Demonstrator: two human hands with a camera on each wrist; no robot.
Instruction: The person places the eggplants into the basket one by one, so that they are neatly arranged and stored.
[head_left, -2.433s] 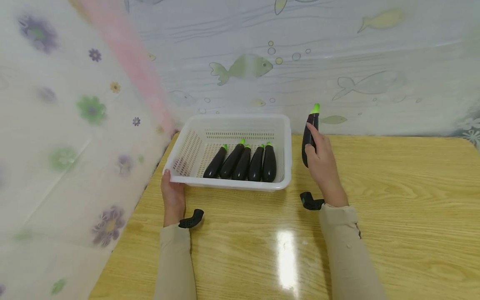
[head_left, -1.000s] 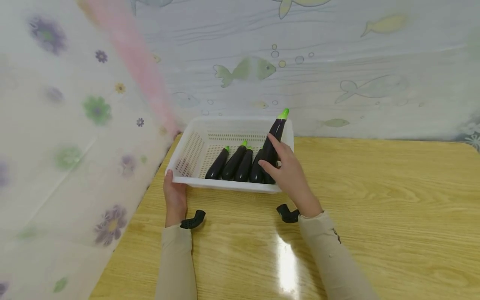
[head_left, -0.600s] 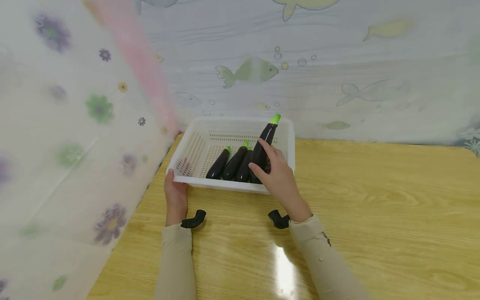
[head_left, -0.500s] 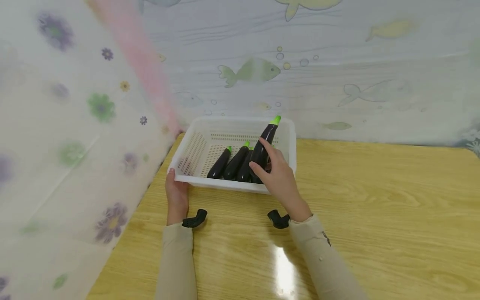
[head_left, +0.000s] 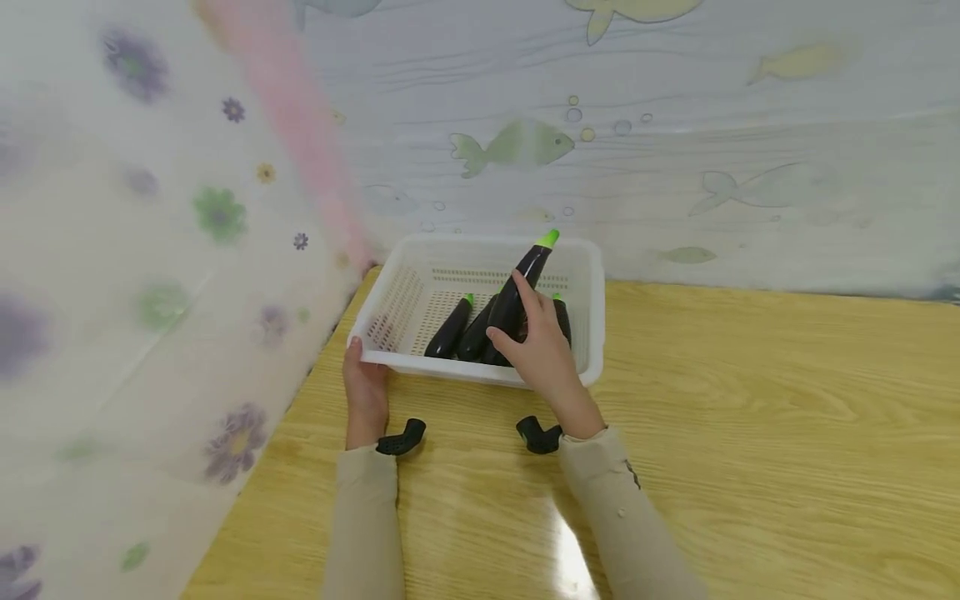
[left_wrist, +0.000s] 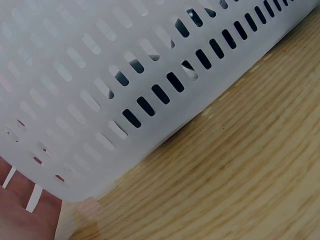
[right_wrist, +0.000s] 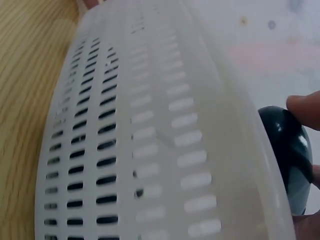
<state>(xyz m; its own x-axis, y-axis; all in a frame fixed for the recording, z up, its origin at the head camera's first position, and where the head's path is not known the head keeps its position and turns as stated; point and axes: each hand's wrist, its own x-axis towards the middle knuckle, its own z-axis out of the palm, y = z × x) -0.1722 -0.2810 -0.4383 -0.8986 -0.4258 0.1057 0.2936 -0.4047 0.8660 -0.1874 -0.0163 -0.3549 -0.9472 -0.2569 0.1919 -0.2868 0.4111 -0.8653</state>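
In the head view, my right hand (head_left: 546, 350) holds a dark eggplant (head_left: 534, 265) with a bright green stem, tilted over a white plastic basket (head_left: 427, 365). Several more eggplants (head_left: 448, 328) lie inside, stems pointing to the back; some are partly covered by my hand and the held one. My left hand (head_left: 366, 392) grips the basket's front left corner, thumb on the rim. Its fingers (left_wrist: 25, 210) show by the slotted basket wall in the left wrist view. The right wrist view has the held eggplant's rounded end (right_wrist: 285, 150) just beyond the rim.
The basket stands at the back left of a wood-grain table (head_left: 750, 433). A patterned sheet with fish (head_left: 525, 142) hangs right behind it, and a flowered one (head_left: 150, 250) borders the left side. Each wrist carries a black camera mount (head_left: 538, 435).
My right hand has brought the eggplant leftward from beside the basket to over it, uncovering the rightmost eggplant again. My left hand keeps its grip on the corner. The head view has shifted slightly.
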